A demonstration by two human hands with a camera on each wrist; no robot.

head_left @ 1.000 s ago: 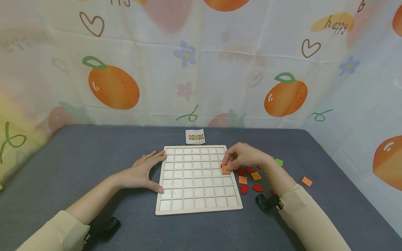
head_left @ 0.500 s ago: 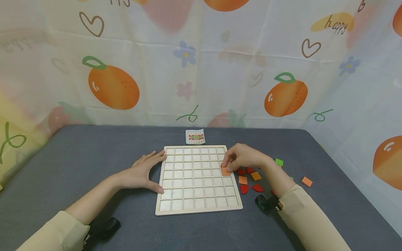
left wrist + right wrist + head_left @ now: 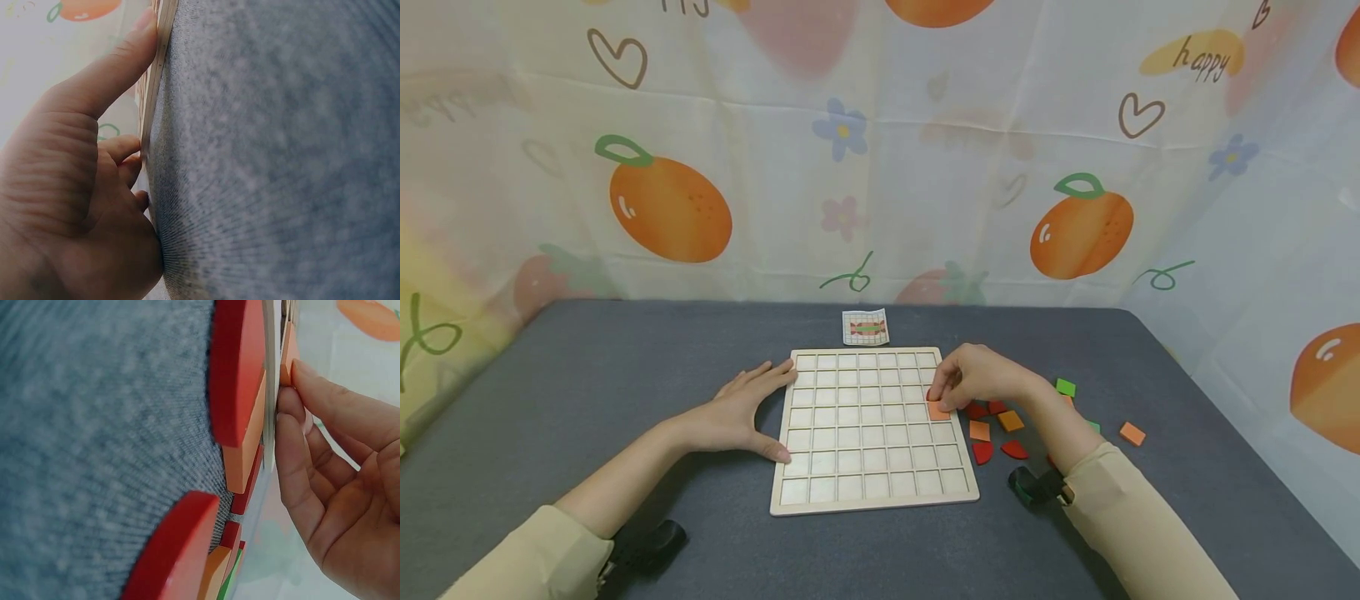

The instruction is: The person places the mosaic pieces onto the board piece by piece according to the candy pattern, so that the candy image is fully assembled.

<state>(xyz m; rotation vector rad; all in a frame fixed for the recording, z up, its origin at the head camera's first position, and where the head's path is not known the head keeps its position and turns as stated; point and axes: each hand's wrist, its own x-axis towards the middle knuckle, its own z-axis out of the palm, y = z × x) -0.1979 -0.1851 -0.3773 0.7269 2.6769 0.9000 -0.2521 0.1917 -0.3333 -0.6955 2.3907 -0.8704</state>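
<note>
A wooden grid board (image 3: 875, 509) lies flat on the dark table. My left hand (image 3: 739, 414) spreads along its left side, the thumb and fingertips touching the frame; the thumb (image 3: 125, 59) presses that edge in the left wrist view. On the board's right side, my right hand (image 3: 976, 377) pinches an orange square tile (image 3: 937, 412) at a cell of the rightmost column. In the right wrist view the orange tile (image 3: 289, 355) stands tilted by the thumb. A bit of a red piece (image 3: 930, 395) shows beside the fingers, mostly hidden by them.
Right of the board lie loose red pieces (image 3: 1014, 450), orange tiles (image 3: 1011, 421) and a green tile (image 3: 1066, 387), some partly under the right forearm. One orange tile (image 3: 1132, 433) lies farther right. Behind the board is a small pattern card (image 3: 866, 327). A printed curtain (image 3: 880, 192) hangs behind the table.
My right hand has brought the orange tile slightly down and toward me, lower into the right-column cell. The left hand stays where it was on the board's edge.
</note>
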